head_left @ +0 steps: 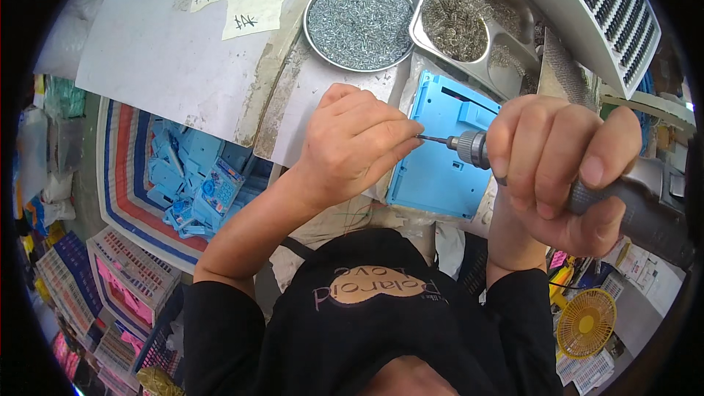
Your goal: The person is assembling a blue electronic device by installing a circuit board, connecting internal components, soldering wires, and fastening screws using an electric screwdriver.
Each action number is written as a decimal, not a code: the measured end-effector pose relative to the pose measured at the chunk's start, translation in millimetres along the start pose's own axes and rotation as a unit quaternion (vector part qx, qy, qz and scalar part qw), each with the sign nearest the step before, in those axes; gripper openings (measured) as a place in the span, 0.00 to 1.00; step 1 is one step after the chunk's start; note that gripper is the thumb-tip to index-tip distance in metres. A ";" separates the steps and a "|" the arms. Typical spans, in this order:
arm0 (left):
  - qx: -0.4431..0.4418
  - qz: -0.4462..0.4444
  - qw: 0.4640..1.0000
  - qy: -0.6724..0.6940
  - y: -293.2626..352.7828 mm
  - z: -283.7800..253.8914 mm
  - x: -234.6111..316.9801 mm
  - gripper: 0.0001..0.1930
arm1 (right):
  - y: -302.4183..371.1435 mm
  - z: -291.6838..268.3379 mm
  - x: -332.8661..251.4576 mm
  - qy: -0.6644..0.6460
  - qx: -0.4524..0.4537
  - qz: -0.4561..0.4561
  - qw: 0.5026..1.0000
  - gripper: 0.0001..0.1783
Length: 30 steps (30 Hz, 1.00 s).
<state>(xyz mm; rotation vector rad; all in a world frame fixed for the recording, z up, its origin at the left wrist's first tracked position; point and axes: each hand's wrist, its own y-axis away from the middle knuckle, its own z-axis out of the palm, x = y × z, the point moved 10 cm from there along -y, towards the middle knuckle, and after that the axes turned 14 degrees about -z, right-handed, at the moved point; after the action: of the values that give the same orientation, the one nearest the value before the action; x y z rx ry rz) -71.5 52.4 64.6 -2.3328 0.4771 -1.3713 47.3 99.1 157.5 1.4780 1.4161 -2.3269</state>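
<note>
My right hand (561,161) is wrapped round a dark grey electric screwdriver (636,209), held sideways with its bit (434,138) pointing left. At the bit's tip, the thumb and fingertips of my left hand (352,139) are pinched together; whatever small piece they hold is hidden. Below both hands a light-blue plastic housing (433,180) lies on the worktop, with a long slot and a raised block near its far end. Beyond my left hand stands a round metal dish (359,26) full of small silvery screws.
A steel compartment tray (506,66) with wiry metal coils, probably springs, stands at the far right, beside a white slotted rack (609,15). Paper sheets (257,0) lie on the table. Left and below, a striped bag (121,169) holds blue plastic parts (194,176). A yellow fan (587,324) is at lower right.
</note>
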 end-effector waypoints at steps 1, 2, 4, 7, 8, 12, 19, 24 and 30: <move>-0.003 0.001 1.000 -0.001 0.8 0.5 0.7 0.12 | 2.1 0.8 0.4 0.001 0.005 0.001 1.000 0.14; -0.005 0.002 1.000 -0.002 1.6 0.9 1.7 0.12 | 3.9 1.5 0.9 0.002 0.009 0.002 1.000 0.14; -0.009 0.013 1.000 -0.012 3.4 0.4 5.6 0.12 | 7.2 2.1 2.3 0.008 0.013 0.008 1.000 0.14; -0.021 0.027 0.999 -0.028 10.4 1.3 9.9 0.13 | 11.1 5.5 6.9 0.010 0.019 0.013 1.000 0.13; -0.026 0.031 0.999 -0.033 13.3 1.5 10.9 0.13 | 12.1 7.0 8.5 0.003 0.021 0.016 1.000 0.13; -0.059 -0.042 0.997 0.015 16.1 -13.4 -7.6 0.11 | 21.7 9.4 8.5 0.023 0.051 0.040 0.998 0.12; -0.041 -0.232 0.968 0.087 39.0 -26.6 -43.4 0.12 | 46.4 22.9 26.2 0.088 0.100 0.113 0.985 0.15; -0.025 -0.161 0.986 -0.012 43.5 -23.6 -17.7 0.24 | 52.9 35.3 36.4 0.163 0.005 0.148 0.975 0.17; -0.034 -0.055 0.997 -0.046 53.2 -8.5 6.8 0.30 | 58.2 28.6 39.5 0.167 -0.012 0.103 0.980 0.14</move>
<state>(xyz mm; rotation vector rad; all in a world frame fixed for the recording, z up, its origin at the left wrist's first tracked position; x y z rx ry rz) -80.8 1.8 47.2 -2.4982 0.3779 -1.3072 33.1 61.1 93.5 1.9747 1.2689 -2.0032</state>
